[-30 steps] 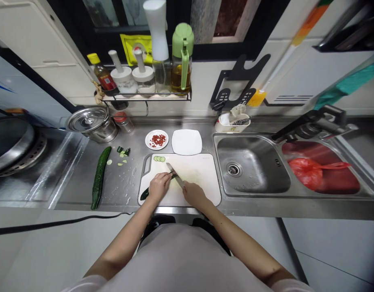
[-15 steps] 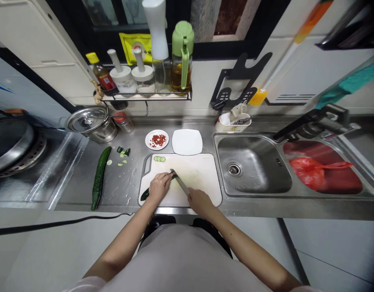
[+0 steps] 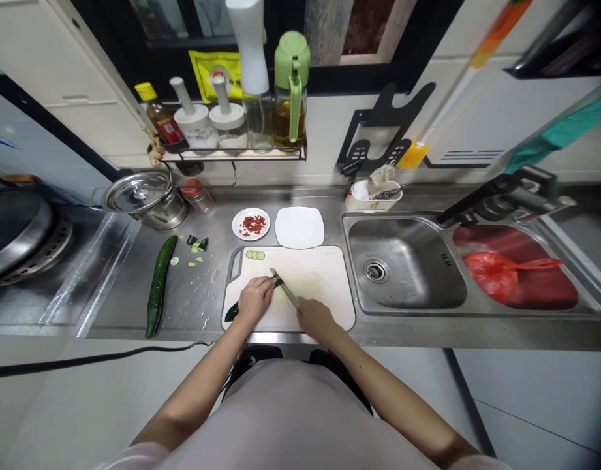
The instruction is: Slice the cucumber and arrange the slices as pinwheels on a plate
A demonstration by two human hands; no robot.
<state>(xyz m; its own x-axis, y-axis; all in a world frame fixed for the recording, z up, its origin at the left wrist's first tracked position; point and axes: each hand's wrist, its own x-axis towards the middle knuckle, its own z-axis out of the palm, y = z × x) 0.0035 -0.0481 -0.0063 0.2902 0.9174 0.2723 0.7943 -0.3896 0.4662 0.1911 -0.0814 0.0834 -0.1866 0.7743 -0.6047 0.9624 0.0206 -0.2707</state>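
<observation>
On the white cutting board [image 3: 324,307], my left hand [image 3: 255,300] is closed over a dark green cucumber [image 3: 232,312], whose ends stick out on both sides of it. My right hand [image 3: 317,318] grips a knife [image 3: 286,291] by its handle, which the fingers hide. The blade lies against the cucumber's right end, close to my left fingertips. A few thin cucumber slices [image 3: 255,254] overlap in a row at the board's upper left. Left of the board, a whole cucumber [image 3: 160,287] lies on the steel counter, with several cut-off bits [image 3: 197,243] near it.
Behind the board stand a small plate of red pieces [image 3: 252,234] and a white square plate [image 3: 299,228]. A lidded steel pot [image 3: 153,205] is at the back left. To the right is the sink [image 3: 408,261], with a red plastic bag [image 3: 491,277] in its second basin.
The knife and my right hand have shifted slightly left. My left hand still holds the cucumber in nearly the same place. The whole view has moved a little.
</observation>
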